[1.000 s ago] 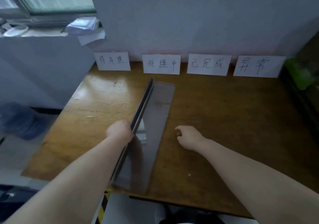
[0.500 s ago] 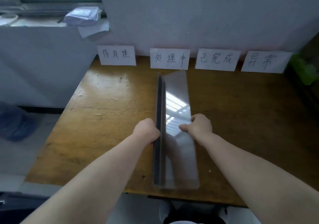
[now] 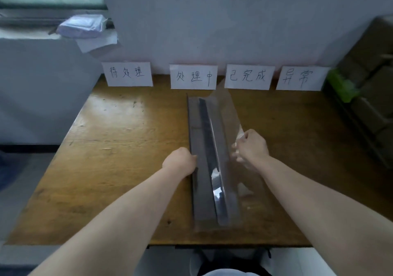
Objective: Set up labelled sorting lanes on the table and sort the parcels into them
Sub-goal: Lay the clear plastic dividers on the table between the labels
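A long grey strip (image 3: 200, 144) with a dark raised rib lies lengthways on the wooden table (image 3: 119, 148), running from the near edge toward the back. My left hand (image 3: 179, 162) grips its left edge near the middle. My right hand (image 3: 252, 146) pinches a clear film (image 3: 228, 110) that lifts off the strip's right side. Several handwritten paper labels lean on the wall at the back, among them the left label (image 3: 128, 74) and the right label (image 3: 301, 78).
Stacked cardboard boxes (image 3: 374, 88) and a green bag (image 3: 340, 86) stand at the table's right side. A white cabinet (image 3: 40, 84) with a wrapped bundle (image 3: 81, 26) on top stands to the left. The table's near edge is just below my forearms.
The strip has been turned from standing on edge to lying flat. My right hand has moved to the right and up, peeling the clear film away from the strip.
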A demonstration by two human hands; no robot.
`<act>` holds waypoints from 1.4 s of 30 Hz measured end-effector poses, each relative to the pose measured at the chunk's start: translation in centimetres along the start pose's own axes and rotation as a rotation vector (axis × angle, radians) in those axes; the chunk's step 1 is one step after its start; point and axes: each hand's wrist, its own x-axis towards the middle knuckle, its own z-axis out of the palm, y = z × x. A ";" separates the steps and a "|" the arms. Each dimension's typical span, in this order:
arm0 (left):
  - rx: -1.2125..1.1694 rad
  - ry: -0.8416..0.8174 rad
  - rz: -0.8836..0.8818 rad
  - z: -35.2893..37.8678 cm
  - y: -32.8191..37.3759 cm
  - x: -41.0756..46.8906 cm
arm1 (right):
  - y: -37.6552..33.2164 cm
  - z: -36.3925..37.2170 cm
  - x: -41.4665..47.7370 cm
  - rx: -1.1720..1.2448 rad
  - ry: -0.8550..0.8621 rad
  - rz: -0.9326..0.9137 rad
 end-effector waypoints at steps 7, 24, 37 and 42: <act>0.210 0.219 0.166 0.9 5.9 0.3 | 3.0 -7.5 0.1 -0.139 0.179 0.085; 0.278 0.039 0.336 5.1 18.4 2.0 | 7.3 -15.8 6.8 -0.241 0.166 0.076; 0.265 0.055 0.307 5.4 20.0 3.7 | 6.0 -16.0 9.5 -0.247 0.105 0.026; 0.267 0.061 0.294 5.1 19.8 4.1 | 5.9 -16.0 9.4 -0.234 0.094 0.009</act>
